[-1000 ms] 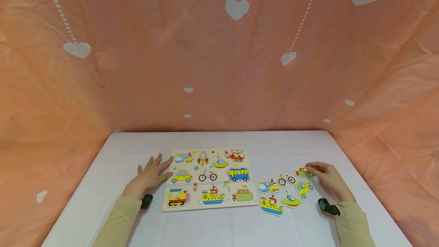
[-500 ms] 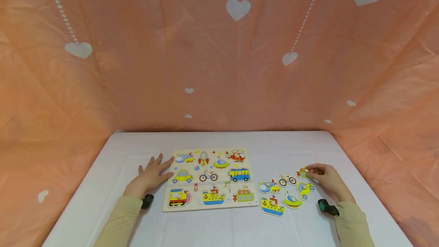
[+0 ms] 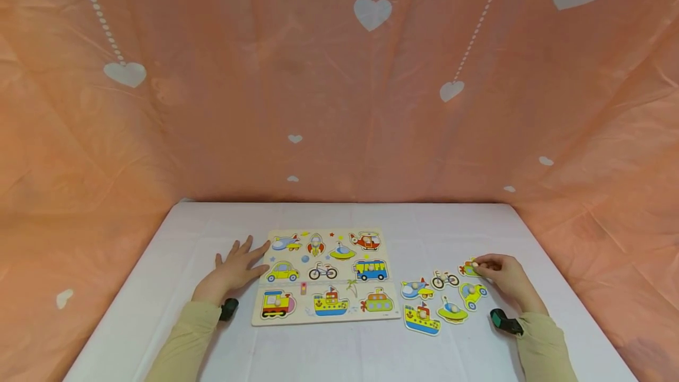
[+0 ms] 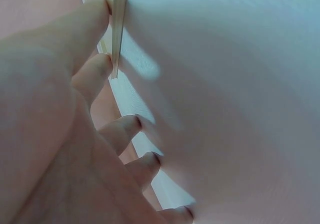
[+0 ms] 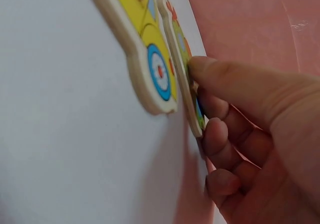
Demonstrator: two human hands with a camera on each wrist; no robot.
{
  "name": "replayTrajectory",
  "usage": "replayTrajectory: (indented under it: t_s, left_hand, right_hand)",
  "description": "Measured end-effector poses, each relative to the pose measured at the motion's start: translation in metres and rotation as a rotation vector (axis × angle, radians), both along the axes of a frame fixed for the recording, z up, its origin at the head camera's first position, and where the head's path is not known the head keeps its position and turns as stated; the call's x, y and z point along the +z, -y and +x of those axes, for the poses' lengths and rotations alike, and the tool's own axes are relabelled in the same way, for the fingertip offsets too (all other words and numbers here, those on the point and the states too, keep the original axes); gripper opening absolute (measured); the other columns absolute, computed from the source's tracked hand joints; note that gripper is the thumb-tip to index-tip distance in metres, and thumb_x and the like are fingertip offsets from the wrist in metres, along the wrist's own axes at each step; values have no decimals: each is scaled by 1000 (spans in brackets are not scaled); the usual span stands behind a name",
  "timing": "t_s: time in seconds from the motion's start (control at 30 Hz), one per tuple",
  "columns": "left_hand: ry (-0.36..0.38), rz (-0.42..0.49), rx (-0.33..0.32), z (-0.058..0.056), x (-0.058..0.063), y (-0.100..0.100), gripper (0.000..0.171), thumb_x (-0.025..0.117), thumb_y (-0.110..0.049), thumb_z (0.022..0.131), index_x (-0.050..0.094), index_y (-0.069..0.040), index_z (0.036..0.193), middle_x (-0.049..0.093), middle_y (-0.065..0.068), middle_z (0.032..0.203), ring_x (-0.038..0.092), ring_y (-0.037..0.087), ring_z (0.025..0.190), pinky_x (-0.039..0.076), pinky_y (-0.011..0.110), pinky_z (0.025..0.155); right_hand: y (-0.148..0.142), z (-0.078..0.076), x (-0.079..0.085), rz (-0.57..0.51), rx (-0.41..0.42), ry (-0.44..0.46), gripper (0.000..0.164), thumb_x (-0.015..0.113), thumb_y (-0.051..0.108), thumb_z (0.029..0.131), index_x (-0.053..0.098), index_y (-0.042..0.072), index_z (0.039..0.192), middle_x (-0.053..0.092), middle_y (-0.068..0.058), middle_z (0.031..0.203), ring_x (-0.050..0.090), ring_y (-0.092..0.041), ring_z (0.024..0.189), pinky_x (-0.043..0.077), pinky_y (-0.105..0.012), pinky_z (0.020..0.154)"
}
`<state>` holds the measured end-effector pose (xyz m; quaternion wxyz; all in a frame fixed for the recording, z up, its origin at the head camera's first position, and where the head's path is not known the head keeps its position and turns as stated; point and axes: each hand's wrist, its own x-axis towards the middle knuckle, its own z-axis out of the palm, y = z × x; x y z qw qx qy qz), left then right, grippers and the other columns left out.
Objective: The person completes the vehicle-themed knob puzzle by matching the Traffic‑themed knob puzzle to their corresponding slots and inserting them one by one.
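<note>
My right hand (image 3: 506,279) pinches the green submarine puzzle piece (image 3: 467,268) at the right of the table, thumb on its face and fingers curled beside it in the right wrist view. That piece (image 5: 181,52) stays low, close to the table. Just in front of it lies the yellow car piece (image 3: 472,296). My left hand (image 3: 230,273) rests with spread fingers at the left edge of the wooden puzzle board (image 3: 303,311). Its thumb (image 4: 90,27) and index finger touch the board's edge, while the other fingertips reach the white table.
Loose knobbed pieces lie right of the board: an airplane (image 3: 415,289), a bicycle (image 3: 444,279), a flying saucer (image 3: 452,312) and a ship (image 3: 421,320). The helicopter (image 3: 366,241), bus (image 3: 370,270) and rocket (image 3: 315,245) show knobs on the board. A pink curtain (image 3: 339,134) hangs behind.
The right fingers have curled in and drawn slightly back at the submarine piece, showing a pinch on it. The left hand keeps its place at the board; the head view shifts slightly.
</note>
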<state>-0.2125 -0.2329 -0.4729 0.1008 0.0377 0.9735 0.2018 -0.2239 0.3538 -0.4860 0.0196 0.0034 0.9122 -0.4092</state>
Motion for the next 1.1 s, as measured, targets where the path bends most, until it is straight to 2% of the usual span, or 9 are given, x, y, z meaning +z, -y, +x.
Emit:
replayTrajectory:
  t_s: [0.23, 0.43, 0.83, 1.1]
  left_hand:
    - [8, -6, -1, 1, 4, -3, 69, 57, -50, 80, 31, -24, 139, 10, 20, 145, 0, 46, 129, -5, 69, 91]
    - [4, -4, -7, 0, 4, -3, 69, 57, -49, 80, 31, -24, 139, 10, 21, 145, 0, 46, 128, -5, 69, 91]
    - [17, -7, 1, 1, 4, -3, 69, 57, -49, 80, 31, -24, 139, 9, 20, 145, -1, 46, 128, -7, 69, 91]
    - [15, -9, -2, 1, 4, -2, 68, 56, -49, 81, 31, -24, 139, 9, 21, 145, -1, 46, 128, -6, 69, 91]
  right_hand:
    - [-1, -1, 0, 13, -7, 21, 32, 64, 27, 82, 62, 4, 104, 59, -9, 94, 48, -21, 80, 45, -22, 60]
    - [-1, -5, -2, 24, -7, 8, 32, 64, 27, 81, 63, 4, 103, 59, -8, 90, 49, -20, 79, 45, -22, 59]
    - [18, -4, 10, 46, 26, -22, 29, 65, 29, 81, 64, 7, 99, 60, -6, 89, 50, -19, 76, 44, -23, 56]
    - [36, -4, 14, -20, 77, -28, 26, 68, 25, 78, 65, 5, 95, 59, -6, 81, 49, -19, 69, 44, -25, 53]
